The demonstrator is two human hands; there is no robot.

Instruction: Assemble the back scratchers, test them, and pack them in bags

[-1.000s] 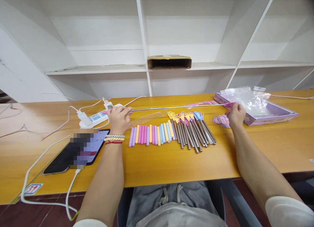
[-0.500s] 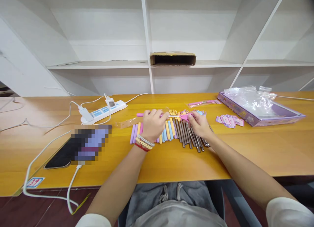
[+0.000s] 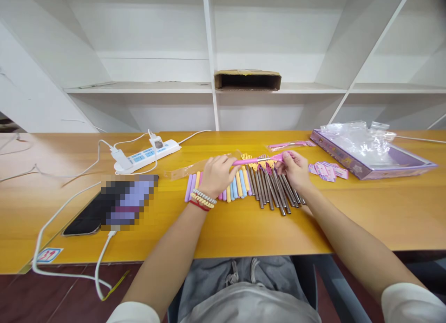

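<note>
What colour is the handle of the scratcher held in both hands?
Pink handle on the scratcher; head view shows it best.

Pink-handled back scratcher (image 3: 258,160), telescoped short, held level.

A pixelated blur covers the screen of the black smartphone (image 3: 87,216). The left hand (image 3: 216,174) hides one end of the pink-handled metal back scratcher (image 3: 251,161), and the right hand (image 3: 294,167) hides its claw head. Print on the small pink paper cards (image 3: 327,171) is too small to read. A thin white cord (image 3: 21,176) runs off the left edge.
</note>
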